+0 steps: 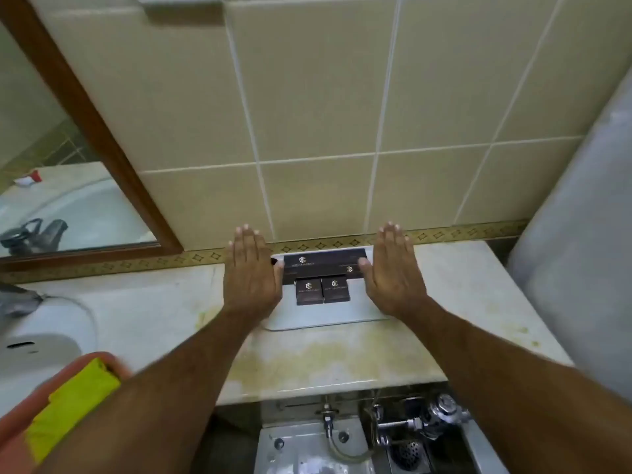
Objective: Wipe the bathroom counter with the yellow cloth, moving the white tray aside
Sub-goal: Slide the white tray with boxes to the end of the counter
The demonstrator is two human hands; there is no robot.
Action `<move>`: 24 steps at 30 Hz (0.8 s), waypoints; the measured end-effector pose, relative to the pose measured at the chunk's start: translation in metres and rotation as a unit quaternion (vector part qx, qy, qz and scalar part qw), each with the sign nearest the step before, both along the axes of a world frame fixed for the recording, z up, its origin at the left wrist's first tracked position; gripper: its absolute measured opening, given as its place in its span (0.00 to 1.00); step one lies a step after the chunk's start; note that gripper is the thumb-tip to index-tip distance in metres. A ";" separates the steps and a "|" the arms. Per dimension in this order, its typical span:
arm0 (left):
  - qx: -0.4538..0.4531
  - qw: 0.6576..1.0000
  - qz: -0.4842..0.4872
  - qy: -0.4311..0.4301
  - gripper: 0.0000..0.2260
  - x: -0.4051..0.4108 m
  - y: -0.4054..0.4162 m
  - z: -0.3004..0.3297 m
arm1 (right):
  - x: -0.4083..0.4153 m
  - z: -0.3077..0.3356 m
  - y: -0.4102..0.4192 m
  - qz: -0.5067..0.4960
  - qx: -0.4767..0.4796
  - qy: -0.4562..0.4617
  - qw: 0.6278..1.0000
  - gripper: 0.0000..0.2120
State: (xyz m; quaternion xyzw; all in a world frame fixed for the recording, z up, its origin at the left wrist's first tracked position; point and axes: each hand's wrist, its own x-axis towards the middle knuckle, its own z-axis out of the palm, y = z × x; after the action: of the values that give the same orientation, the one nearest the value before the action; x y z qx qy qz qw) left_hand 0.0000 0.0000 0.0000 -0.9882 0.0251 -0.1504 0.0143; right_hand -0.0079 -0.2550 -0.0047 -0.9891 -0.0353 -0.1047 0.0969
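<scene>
Boxes fill the white tray (pixel 325 319), which sits on the tabletop (pixel 342 357) against the tiled wall (pixel 325 114): one long dark box (pixel 325 265) lies across the back, and two small dark boxes (pixel 322 290) lie side by side in front of it. Each carries a pale emblem with a line of lettering beneath, too blurred to read. The left hand (pixel 251 278) lies at the tray's left edge and the right hand (pixel 393 271) at its right edge, both flat with fingers (pixel 246 241) stretched out and together, thumbs reaching toward the long box; nothing is clenched in either, and whether the palms press the tray's sides I cannot tell. The yellow cloth (pixel 71 398) lies folded at lower left on something orange, beside the left forearm and well apart from the tray. A white basin (pixel 41 343) is set into the tabletop at left, below a wood-framed mirror (pixel 68 186). Yellowish stains mark the tabletop in front of the tray. Metal pipes and valves (pixel 410 425) show below the tabletop's front edge.
</scene>
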 end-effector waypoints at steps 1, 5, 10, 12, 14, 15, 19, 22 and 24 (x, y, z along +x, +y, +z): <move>0.015 0.999 0.029 0.032 0.29 0.005 -0.002 -0.014 | 0.004 -0.017 -0.008 -0.030 -0.002 0.029 0.999 0.32; 0.044 0.988 0.103 0.108 0.17 0.008 -0.003 -0.037 | 0.012 -0.042 -0.029 -0.144 -0.048 0.097 0.984 0.23; 0.026 0.983 0.124 0.131 0.09 0.009 -0.011 -0.046 | 0.023 -0.037 -0.027 -0.194 -0.013 0.134 0.972 0.13; 0.018 0.981 0.131 0.139 0.08 0.011 -0.013 -0.049 | 0.028 -0.035 -0.021 -0.206 0.023 0.138 0.968 0.13; 0.005 0.979 0.134 0.152 0.08 0.018 -0.012 -0.048 | 0.034 -0.031 -0.021 -0.208 0.032 0.146 0.967 0.12; -0.009 0.979 0.133 0.155 0.08 0.021 -0.008 -0.048 | 0.035 -0.028 -0.022 -0.208 0.042 0.153 0.965 0.12; -0.041 0.985 0.102 0.136 0.07 0.028 0.005 -0.042 | 0.022 -0.016 -0.031 -0.232 0.093 0.148 0.957 0.10; -0.056 0.990 0.067 0.110 0.09 0.032 -0.008 -0.025 | 0.001 -0.008 -0.053 -0.269 0.158 0.119 0.943 0.07; -0.049 0.994 0.026 0.093 0.09 0.038 -0.029 -0.010 | -0.018 -0.003 -0.075 -0.310 0.189 0.095 0.927 0.08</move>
State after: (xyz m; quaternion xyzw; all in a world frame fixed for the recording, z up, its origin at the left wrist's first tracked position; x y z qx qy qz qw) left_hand 0.0382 -0.0291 -0.0101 -0.9977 -0.0071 -0.0588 -0.0327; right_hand -0.0256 -0.3298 -0.0077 -0.9195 0.3028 -0.0399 0.2475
